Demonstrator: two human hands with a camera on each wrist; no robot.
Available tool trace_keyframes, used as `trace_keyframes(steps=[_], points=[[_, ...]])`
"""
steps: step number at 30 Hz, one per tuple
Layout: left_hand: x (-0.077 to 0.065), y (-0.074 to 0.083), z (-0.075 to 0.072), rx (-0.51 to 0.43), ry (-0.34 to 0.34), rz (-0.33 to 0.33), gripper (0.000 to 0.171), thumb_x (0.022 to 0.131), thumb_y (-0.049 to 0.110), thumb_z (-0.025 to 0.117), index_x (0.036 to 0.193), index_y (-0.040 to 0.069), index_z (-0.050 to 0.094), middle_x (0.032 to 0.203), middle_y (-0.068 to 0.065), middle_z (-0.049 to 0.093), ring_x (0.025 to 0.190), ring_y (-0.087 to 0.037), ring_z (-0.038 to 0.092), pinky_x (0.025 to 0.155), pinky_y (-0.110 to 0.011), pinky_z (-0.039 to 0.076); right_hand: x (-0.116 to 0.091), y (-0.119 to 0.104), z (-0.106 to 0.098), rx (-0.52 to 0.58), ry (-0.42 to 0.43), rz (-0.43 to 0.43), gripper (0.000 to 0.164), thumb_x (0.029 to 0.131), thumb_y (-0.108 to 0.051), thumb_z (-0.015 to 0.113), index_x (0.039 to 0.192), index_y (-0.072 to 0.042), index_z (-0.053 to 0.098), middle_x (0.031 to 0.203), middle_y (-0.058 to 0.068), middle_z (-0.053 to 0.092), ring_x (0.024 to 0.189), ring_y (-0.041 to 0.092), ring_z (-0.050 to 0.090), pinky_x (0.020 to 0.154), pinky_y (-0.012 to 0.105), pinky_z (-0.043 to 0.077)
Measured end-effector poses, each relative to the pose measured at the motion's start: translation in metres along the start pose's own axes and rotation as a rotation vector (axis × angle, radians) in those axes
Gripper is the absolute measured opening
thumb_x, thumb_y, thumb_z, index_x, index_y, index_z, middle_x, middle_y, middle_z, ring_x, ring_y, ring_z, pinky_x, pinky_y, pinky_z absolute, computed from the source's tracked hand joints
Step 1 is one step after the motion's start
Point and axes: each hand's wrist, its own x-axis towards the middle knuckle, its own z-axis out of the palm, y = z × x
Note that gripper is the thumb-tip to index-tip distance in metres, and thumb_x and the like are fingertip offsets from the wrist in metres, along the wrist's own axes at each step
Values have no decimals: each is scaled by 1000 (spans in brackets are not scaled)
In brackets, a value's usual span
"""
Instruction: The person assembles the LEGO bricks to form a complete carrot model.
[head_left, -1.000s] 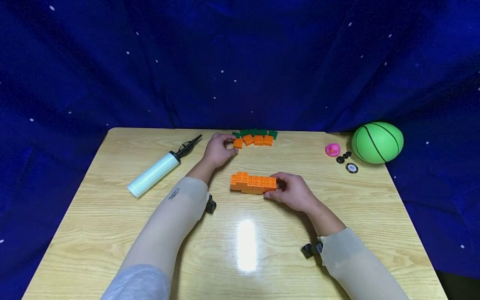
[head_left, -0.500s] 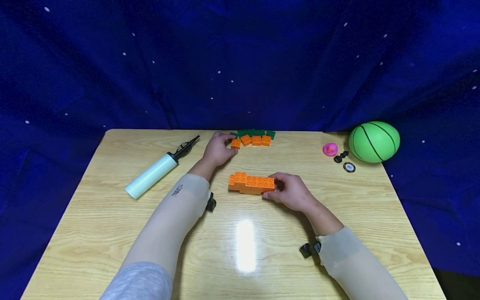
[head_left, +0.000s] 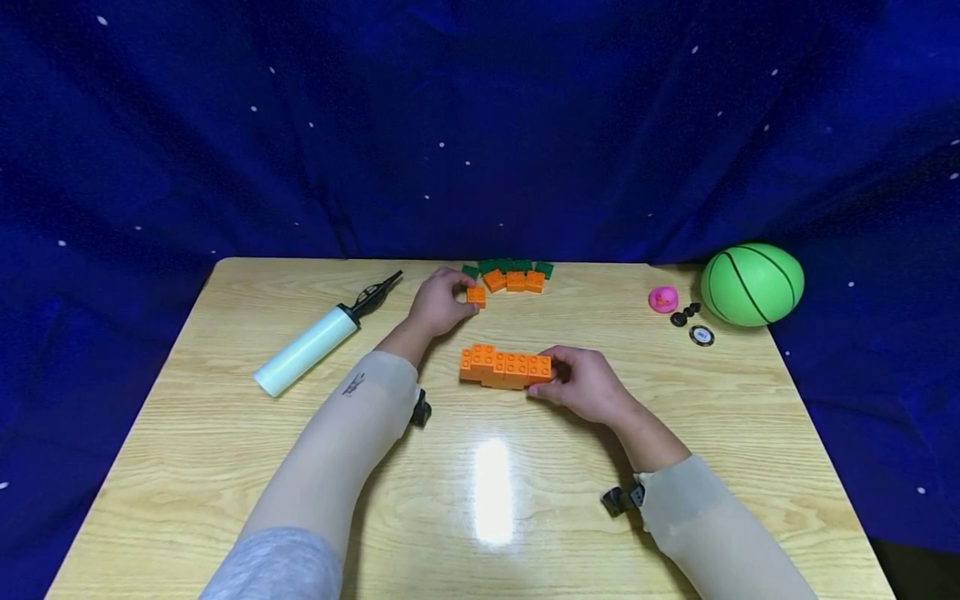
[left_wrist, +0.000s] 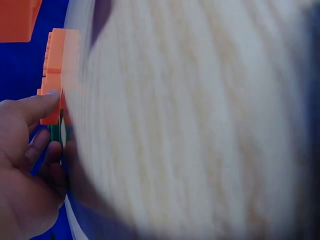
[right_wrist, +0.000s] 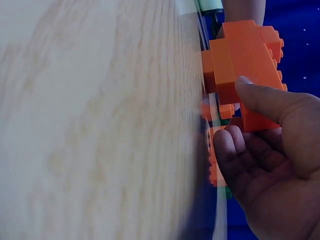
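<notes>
Near the back of the table my left hand (head_left: 437, 305) pinches a small orange toy brick (head_left: 476, 297) between thumb and fingers. In the left wrist view the thumb lies against orange brick (left_wrist: 51, 107), with some green behind it. My right hand (head_left: 588, 383) grips the right end of a long block of joined orange bricks (head_left: 510, 369), which has a raised step toward its left. From the right wrist, the thumb presses the side of this block (right_wrist: 245, 60), and the fingers curl beneath it. More loose orange bricks (head_left: 515, 282) stand just right of the left hand.
Several green bricks (head_left: 506, 265) lie behind the loose orange ones. A pale blue hand pump (head_left: 307, 350) with a black nozzle lies at left. At the back right are a green ball (head_left: 753, 285), a pink rubber duck (head_left: 663, 299), small black pieces (head_left: 679, 318) and a round chip (head_left: 702, 336).
The small orange brick has slid a little toward me with my left hand, away from the row of loose bricks. My right hand and the joined block have stayed put.
</notes>
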Motion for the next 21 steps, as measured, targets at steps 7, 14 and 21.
trace_keyframes(steps=[7,14,21], points=[[-11,1,1,-93,-7,8,36,90,23,84,123,15,71,120,-8,65,100,-26,56,91,-43,48,-1,2,0,5,-4,5,42,84,-24,89,119,-9,72,100,2,73,81,16,62,70,32,53],[-23,4,2,-171,-2,41,36,90,21,84,123,16,70,113,-2,68,99,-22,57,90,-41,48,-1,3,0,-8,0,9,43,84,-26,90,119,-9,72,99,1,73,81,16,62,70,33,53],[-33,6,-4,-191,14,61,33,89,20,85,119,17,71,116,-2,69,102,-24,60,91,-42,49,0,2,1,-8,-5,8,43,84,-27,89,119,-10,72,99,1,72,82,17,62,72,34,52]])
